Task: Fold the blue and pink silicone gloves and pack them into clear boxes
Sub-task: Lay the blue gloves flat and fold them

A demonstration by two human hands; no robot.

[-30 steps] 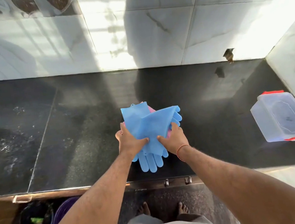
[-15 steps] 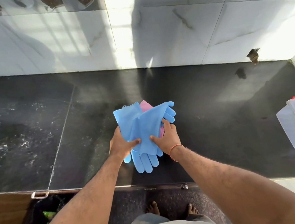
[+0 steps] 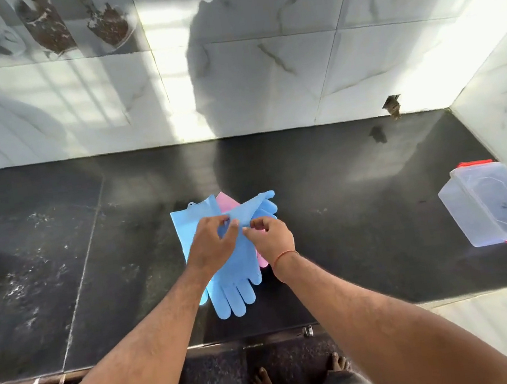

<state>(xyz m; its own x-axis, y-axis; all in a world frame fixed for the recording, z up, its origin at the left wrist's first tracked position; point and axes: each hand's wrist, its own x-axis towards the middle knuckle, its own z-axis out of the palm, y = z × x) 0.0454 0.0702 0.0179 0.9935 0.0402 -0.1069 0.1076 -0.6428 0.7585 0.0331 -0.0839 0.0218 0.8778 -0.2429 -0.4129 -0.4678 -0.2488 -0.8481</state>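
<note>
step: folding — left hand (image 3: 212, 244) and right hand (image 3: 270, 238) both pinch the upper blue glove (image 3: 242, 216) | next: crease flat, then clear box (image 3: 498, 203) at 3 o'clock — lid apparently on

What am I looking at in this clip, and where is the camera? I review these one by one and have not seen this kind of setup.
There is no machine here: a person works with bare hands, and the single camera sits on their head, looking down over both arms. The dark countertop runs along a tiled wall. On it lies a pile of blue gloves with a pink glove peeking out underneath. The left hand and right hand both pinch a fold of the top blue glove. Off to the right stands a clear box with red clips, apart from the gloves.
</note>
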